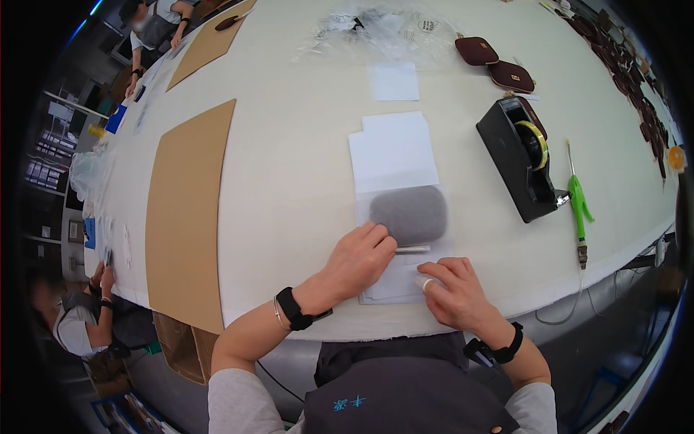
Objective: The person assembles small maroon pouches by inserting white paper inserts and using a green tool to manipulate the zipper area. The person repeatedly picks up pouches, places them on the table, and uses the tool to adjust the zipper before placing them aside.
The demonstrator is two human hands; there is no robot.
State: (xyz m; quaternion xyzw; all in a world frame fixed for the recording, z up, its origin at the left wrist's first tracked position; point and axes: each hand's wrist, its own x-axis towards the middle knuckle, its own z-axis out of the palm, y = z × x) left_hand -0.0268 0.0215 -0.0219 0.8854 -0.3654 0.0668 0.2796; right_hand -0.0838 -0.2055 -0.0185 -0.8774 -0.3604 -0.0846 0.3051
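A grey, soft-looking pad [409, 215] with rounded corners lies on white sheets in front of me, with what looks like clear film around it. My left hand [359, 259] is closed at the pad's near left edge. From its fingertips a thin, pale stick-like thing [413, 249] juts to the right, along the pad's near side; its exact kind is unclear. My right hand [457, 295], with a ring on it, is bent over the near right edge of the sheets. Its fingers curl toward the thumb around a small translucent bit that I cannot make out.
Beyond the pad lie white paper sheets [394, 152] and crumpled clear bags [383, 32]. A black tape dispenser [517, 163], a green-handled tool with a cord [578, 199] and dark red pouches [477, 50] are to the right. Brown cardboard [189, 224] lies left; two co-workers are beyond.
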